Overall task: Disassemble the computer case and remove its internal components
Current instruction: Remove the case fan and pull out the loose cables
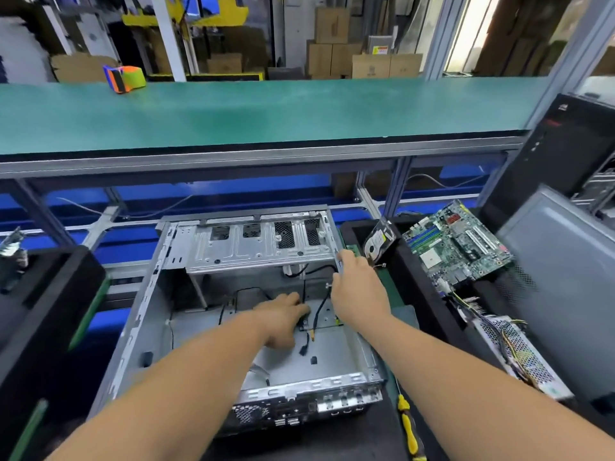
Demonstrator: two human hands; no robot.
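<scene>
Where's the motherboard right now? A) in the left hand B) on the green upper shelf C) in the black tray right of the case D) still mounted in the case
C: the motherboard lies in the black tray to the right of the case, whose floor shows only loose cables.

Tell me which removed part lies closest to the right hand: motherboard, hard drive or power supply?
The hard drive, tilted in the black tray just beyond the right hand. The motherboard lies further right; the power supply sits nearer the camera.

Left hand (283,319), right hand (357,287): both bare, no gloves, rings or watch; forearms unsleeved.
</scene>
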